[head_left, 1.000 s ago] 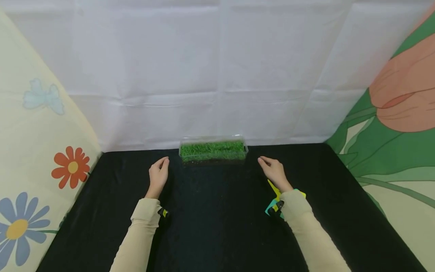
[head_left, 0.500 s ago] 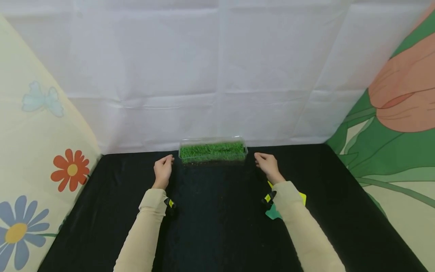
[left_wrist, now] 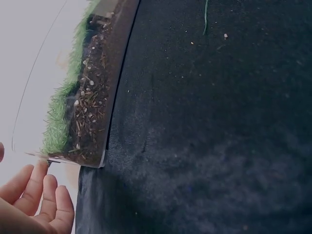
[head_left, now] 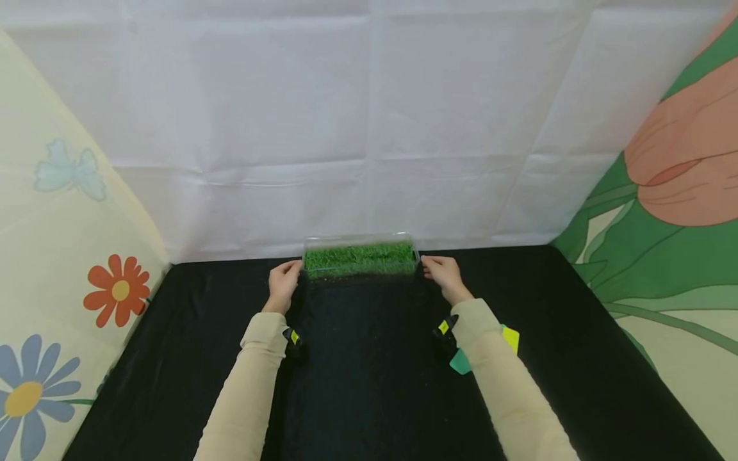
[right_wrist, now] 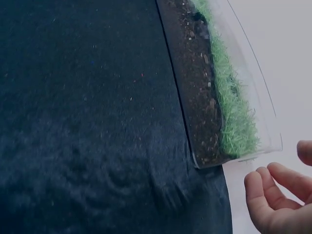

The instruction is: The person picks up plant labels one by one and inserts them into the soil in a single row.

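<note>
At the far left a cream flowered panel (head_left: 69,256) leans beside the desk (head_left: 173,358), which is draped in black cloth. The left hand (head_left: 282,285) sits at the left end of a clear tray of grass (head_left: 360,258), fingers (left_wrist: 36,195) relaxed and loosely curved, just beside the tray's corner and gripping nothing; whether they touch it I cannot tell. The tray stands at the desk's back edge, against the white sheet (head_left: 369,128). At its right end the right hand (head_left: 442,276) is likewise released, fingers (right_wrist: 270,195) slightly bent, just short of the plastic wall. Near the right sleeve lie green and yellow paper scraps (head_left: 507,339).
</note>
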{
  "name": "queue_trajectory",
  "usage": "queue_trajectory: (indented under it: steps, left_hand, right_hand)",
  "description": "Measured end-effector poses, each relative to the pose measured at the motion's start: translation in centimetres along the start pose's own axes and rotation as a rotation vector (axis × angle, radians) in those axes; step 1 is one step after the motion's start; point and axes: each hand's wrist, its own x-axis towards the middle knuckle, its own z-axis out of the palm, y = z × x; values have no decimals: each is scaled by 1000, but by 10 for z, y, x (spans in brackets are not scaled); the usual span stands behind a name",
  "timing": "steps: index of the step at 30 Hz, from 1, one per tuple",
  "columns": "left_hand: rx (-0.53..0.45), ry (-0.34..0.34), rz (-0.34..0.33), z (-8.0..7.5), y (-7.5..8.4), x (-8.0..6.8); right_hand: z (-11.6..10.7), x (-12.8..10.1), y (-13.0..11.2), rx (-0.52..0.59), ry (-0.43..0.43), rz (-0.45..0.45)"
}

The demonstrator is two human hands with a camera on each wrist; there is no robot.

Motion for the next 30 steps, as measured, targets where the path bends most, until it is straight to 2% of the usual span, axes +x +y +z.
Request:
queue_trajectory:
  steps: [6, 9, 11, 16, 18, 20, 22, 24, 28, 29, 30]
  left_hand:
    - [32, -20, 3, 2, -1, 2]
    - [42, -33, -1, 2, -2, 3]
    - [43, -36, -10, 2, -3, 3]
    - [33, -33, -11, 2, -5, 6]
    - [35, -32, 7, 2, -7, 7]
    - [24, -27, 37, 2, -10, 7]
    - [29, -26, 47, 2, -11, 7]
    - [38, -26, 50, 2, -13, 8]
    - [61, -32, 22, 2, -12, 10]
    - [62, -33, 19, 2, -12, 9]
    - [62, -34, 14, 3, -11, 9]
  right_hand:
    - [4, 2, -4, 12, -31, -4]
    - [5, 17, 5, 34, -19, -4]
    - [3, 43, 30, 101, -25, -55]
    - [-1, 115, 93, 164, -60, -117]
    - [0, 131, 105, 128, -36, -75]
    - [2, 152, 124, 137, -8, -89]
    - [3, 164, 134, 144, 12, -64]
    - [5, 175, 147, 171, 13, -77]
    - [7, 174, 146, 188, 4, -76]
    - [7, 153, 129, 189, -7, -70]
    - [9, 142, 119, 177, -4, -54]
